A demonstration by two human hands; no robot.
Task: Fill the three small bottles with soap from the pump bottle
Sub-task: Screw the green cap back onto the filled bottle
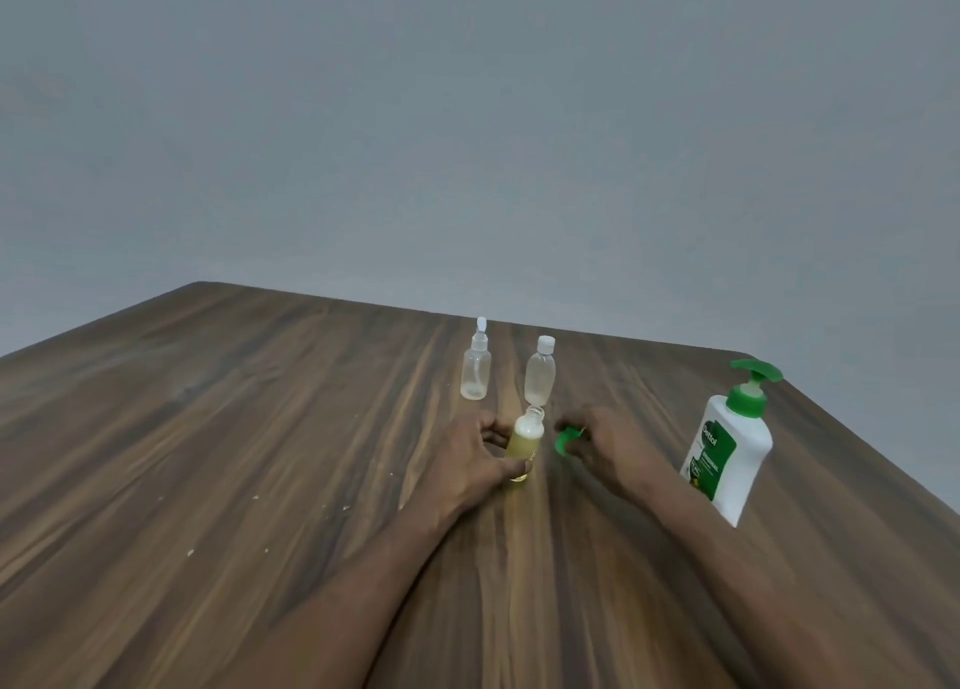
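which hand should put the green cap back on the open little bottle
The right hand: it pinches the small green plastic cap beside the open neck, while the left hand grips the small clear plastic bottle.

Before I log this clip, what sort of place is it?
Probably a plain indoor room staged for the task, not clearly a bathroom or kitchen: a wood-grain table, a bare grey wall behind it, and a pump bottle with three small bottles set out.
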